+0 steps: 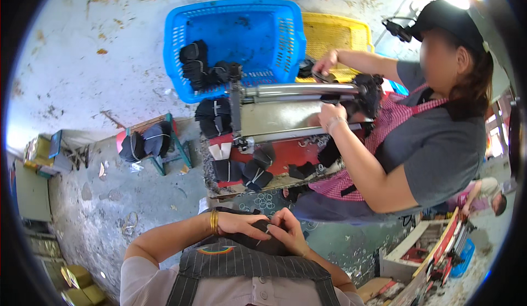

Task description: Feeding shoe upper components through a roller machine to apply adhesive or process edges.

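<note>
Both hands worked close to the chest, over a striped apron [247, 262]. The left hand [239, 223] lay on a dark cloth piece [269, 244], fingers pressing it flat, a gold bangle [214, 222] at the wrist. The right hand [288, 230] pinched the same piece at its upper edge, thumb and forefinger closed narrow; a thin pale thing showed between them, too small to identify. To do this step well, the left hand probably needed to keep the cloth taut while the right worked in small moves at the edge. Beyond, more dark pieces [241, 171] lay on a red bench [285, 152]. A second person's 2 hands [329, 116] were at a metal machine [296, 92]. Farthest stood a blue basket [241, 15] holding dark pieces.
</note>
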`<move>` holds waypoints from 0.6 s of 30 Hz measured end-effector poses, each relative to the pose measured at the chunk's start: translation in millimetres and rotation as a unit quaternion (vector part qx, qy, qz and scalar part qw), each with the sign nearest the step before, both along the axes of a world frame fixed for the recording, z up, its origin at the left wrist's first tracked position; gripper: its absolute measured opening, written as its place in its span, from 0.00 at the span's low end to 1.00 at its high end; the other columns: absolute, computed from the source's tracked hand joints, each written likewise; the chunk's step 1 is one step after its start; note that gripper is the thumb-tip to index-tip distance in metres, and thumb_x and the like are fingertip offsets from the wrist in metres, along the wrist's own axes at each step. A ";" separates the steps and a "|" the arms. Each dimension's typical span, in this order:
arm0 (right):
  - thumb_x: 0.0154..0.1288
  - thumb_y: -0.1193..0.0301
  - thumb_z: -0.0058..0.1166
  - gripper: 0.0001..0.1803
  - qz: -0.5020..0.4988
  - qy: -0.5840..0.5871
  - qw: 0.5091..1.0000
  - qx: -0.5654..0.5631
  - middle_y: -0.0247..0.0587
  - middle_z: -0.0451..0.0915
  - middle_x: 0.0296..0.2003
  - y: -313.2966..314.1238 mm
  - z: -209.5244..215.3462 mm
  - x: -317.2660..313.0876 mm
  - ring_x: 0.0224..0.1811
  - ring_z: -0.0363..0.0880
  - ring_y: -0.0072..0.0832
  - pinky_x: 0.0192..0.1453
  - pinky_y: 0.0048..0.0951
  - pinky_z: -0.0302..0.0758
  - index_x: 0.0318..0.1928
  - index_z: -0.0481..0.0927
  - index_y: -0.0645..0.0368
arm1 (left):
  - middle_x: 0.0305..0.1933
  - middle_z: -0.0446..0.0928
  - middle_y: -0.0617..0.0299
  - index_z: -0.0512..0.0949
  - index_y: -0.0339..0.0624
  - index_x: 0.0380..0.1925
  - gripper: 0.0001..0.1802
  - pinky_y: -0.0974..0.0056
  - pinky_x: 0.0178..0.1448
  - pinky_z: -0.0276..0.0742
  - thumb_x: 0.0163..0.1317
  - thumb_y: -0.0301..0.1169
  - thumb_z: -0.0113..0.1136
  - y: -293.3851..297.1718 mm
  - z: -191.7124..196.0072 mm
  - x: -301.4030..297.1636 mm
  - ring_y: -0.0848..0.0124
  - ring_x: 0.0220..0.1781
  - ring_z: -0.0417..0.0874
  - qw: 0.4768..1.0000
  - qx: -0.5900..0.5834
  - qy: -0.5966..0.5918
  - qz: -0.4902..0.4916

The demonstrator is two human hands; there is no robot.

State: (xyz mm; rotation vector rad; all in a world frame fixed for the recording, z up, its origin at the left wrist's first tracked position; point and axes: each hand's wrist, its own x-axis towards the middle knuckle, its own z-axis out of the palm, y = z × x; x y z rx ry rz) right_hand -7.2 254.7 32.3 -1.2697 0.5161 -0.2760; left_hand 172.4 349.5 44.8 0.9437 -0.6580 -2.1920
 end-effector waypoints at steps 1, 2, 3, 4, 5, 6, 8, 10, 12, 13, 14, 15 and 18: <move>0.60 0.73 0.54 0.10 0.037 0.023 0.999 0.011 0.23 0.63 0.26 -4.0 -2.1 -2.1 0.31 0.62 0.11 0.36 0.16 0.63 0.30 0.65 0.55 | 0.38 0.69 0.70 0.68 0.42 0.47 0.20 0.75 0.45 0.67 0.59 0.39 0.60 1.8 -3.0 0.3 0.83 0.42 0.70 1.000 -0.017 0.005 -0.010; 0.63 0.72 0.52 0.08 0.030 0.006 0.999 0.030 0.21 0.64 0.25 -4.8 7.1 0.7 0.29 0.61 0.09 0.31 0.15 0.60 0.30 0.67 0.55 | 0.39 0.70 0.71 0.68 0.43 0.47 0.20 0.76 0.46 0.66 0.59 0.39 0.59 2.3 -6.5 -0.4 0.84 0.43 0.70 1.000 -0.012 0.026 -0.011; 0.63 0.72 0.52 0.08 0.043 0.005 0.999 0.028 0.21 0.64 0.25 -4.8 17.3 1.8 0.29 0.61 0.09 0.31 0.15 0.60 0.30 0.67 0.55 | 0.39 0.70 0.71 0.68 0.43 0.47 0.20 0.76 0.46 0.66 0.59 0.39 0.59 3.2 -5.4 -1.3 0.84 0.43 0.70 1.000 -0.014 0.025 0.002; 0.64 0.72 0.51 0.08 0.023 0.034 0.998 0.043 0.21 0.65 0.25 -5.3 27.5 1.6 0.29 0.61 0.09 0.30 0.15 0.59 0.29 0.68 0.56 | 0.40 0.70 0.71 0.68 0.43 0.47 0.20 0.76 0.46 0.66 0.59 0.39 0.59 3.5 -4.1 -2.6 0.84 0.43 0.70 0.999 -0.006 0.037 0.015; 0.65 0.71 0.50 0.08 0.000 0.064 0.996 0.057 0.21 0.65 0.24 -8.2 33.4 0.3 0.28 0.60 0.08 0.29 0.16 0.58 0.28 0.69 0.56 | 0.41 0.71 0.70 0.68 0.43 0.48 0.20 0.76 0.46 0.66 0.59 0.39 0.59 4.1 -3.0 -3.7 0.84 0.43 0.70 0.998 0.002 0.050 0.026; 0.66 0.71 0.49 0.10 0.015 0.060 0.998 0.032 0.22 0.68 0.24 -15.0 28.0 -8.0 0.27 0.62 0.08 0.28 0.15 0.59 0.26 0.71 0.57 | 0.42 0.71 0.70 0.68 0.43 0.49 0.22 0.75 0.47 0.67 0.59 0.40 0.60 4.9 -1.7 -2.0 0.83 0.43 0.71 0.998 0.001 0.051 0.036; 0.65 0.71 0.50 0.10 0.049 0.120 0.992 -0.006 0.22 0.70 0.24 -17.0 27.8 -27.2 0.27 0.64 0.08 0.28 0.14 0.59 0.26 0.73 0.58 | 0.43 0.71 0.69 0.68 0.42 0.50 0.23 0.75 0.48 0.67 0.58 0.40 0.60 10.0 -1.7 0.3 0.83 0.43 0.71 0.997 0.011 0.048 0.057; 0.65 0.71 0.51 0.08 0.057 0.119 0.991 0.025 0.22 0.71 0.24 -10.2 33.2 -36.9 0.27 0.63 0.08 0.28 0.14 0.58 0.27 0.74 0.58 | 0.43 0.71 0.68 0.68 0.42 0.51 0.24 0.75 0.48 0.68 0.58 0.40 0.60 16.2 -0.4 2.4 0.82 0.44 0.71 0.996 0.024 0.049 0.064; 0.65 0.71 0.52 0.07 0.061 0.113 0.989 0.077 0.21 0.70 0.24 -6.1 33.1 -44.8 0.27 0.63 0.07 0.29 0.13 0.58 0.28 0.75 0.57 | 0.45 0.72 0.67 0.68 0.40 0.51 0.25 0.74 0.49 0.69 0.58 0.40 0.61 24.5 3.5 1.1 0.81 0.45 0.72 0.989 0.021 0.018 0.145; 0.65 0.71 0.52 0.08 0.044 0.126 0.983 0.125 0.20 0.69 0.24 -3.5 36.3 -44.4 0.27 0.63 0.08 0.29 0.13 0.58 0.28 0.74 0.57 | 0.45 0.72 0.67 0.68 0.40 0.51 0.25 0.74 0.49 0.69 0.58 0.40 0.61 23.5 0.4 0.9 0.81 0.45 0.72 0.991 0.027 0.025 0.128; 0.65 0.71 0.51 0.08 0.032 0.124 0.982 0.140 0.20 0.69 0.24 0.3 39.6 -43.3 0.27 0.62 0.07 0.29 0.13 0.58 0.28 0.74 0.57 | 0.46 0.73 0.66 0.68 0.40 0.51 0.25 0.74 0.49 0.70 0.58 0.40 0.61 22.7 0.2 2.1 0.80 0.45 0.73 0.987 0.052 0.042 0.143; 0.66 0.71 0.51 0.08 0.023 0.119 0.980 0.155 0.20 0.68 0.23 2.5 39.4 -43.3 0.27 0.62 0.07 0.29 0.13 0.58 0.28 0.74 0.57 | 0.47 0.73 0.64 0.68 0.40 0.52 0.26 0.74 0.49 0.71 0.57 0.40 0.61 20.0 -2.0 2.1 0.79 0.45 0.74 0.983 0.077 0.056 0.160; 0.66 0.71 0.49 0.08 -0.034 0.113 0.978 0.170 0.20 0.68 0.24 11.5 37.6 -51.8 0.27 0.61 0.07 0.29 0.13 0.58 0.29 0.73 0.57 | 0.47 0.74 0.63 0.68 0.38 0.52 0.26 0.73 0.48 0.73 0.57 0.40 0.61 8.9 -8.0 -2.4 0.78 0.45 0.76 0.980 0.104 0.053 0.164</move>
